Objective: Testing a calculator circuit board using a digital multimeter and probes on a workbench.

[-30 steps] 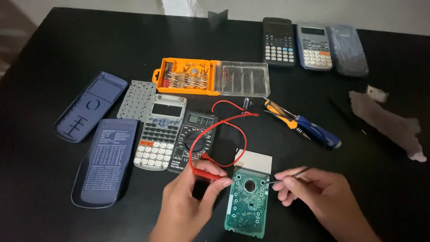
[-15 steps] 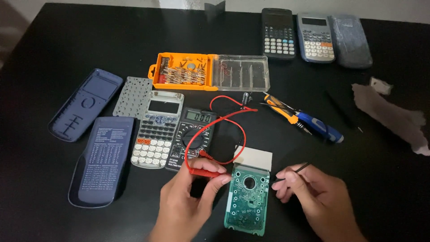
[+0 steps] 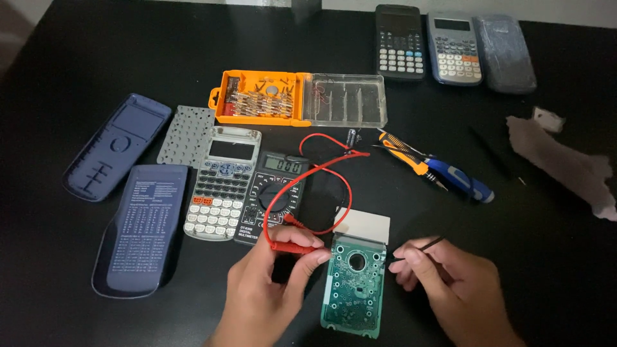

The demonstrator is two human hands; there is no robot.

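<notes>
Left hand [image 3: 270, 289]: my fingers are pinched closed around the red probe [image 3: 292, 247], its tip pointing at the board's top left edge.
Right hand [image 3: 443, 283]: closed on the thin black probe [image 3: 421, 247], held like a pen, tip just beside the board's right edge.
Circuit board [image 3: 353, 289]: green, flat on the black table [image 3: 96, 58] near the front edge, between my hands, its pale display [image 3: 365, 226] at the far end.
Handling: I judge it light, stiff and brittle, apt to slide; best held by its bare edges, never by the display.
Multimeter [image 3: 273, 196]: just behind my left hand, red lead [image 3: 334, 170] looping from it.
Calculator [image 3: 222, 183]: touching the meter's left side.
</notes>
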